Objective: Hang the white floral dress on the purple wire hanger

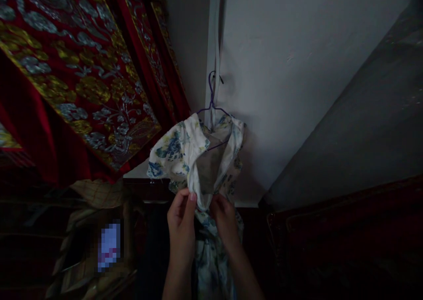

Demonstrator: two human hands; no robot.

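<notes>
A white garment with blue and yellow flowers (pixel 173 148), perhaps a dress, hangs on a purple wire hanger (pixel 211 106) against the wall. Its neckline gapes open at the front. My left hand (pixel 183 209) pinches the front edge of the opening between thumb and fingers. On the other side of the opening, my right hand (pixel 223 214) is closed on the cloth, its fingertips partly hidden. The lower part of the garment falls between my forearms into shadow.
Red cloth with gold and silver embroidery (pixel 95 79) hangs at the left. A pale cord (pixel 217 35) runs down the wall (pixel 280 62) behind the hanger. At lower left is a wooden-looking frame (pixel 62 242) with a blurred bright screen-like patch (pixel 109 246). Dark red fabric (pixel 357 220) lies lower right.
</notes>
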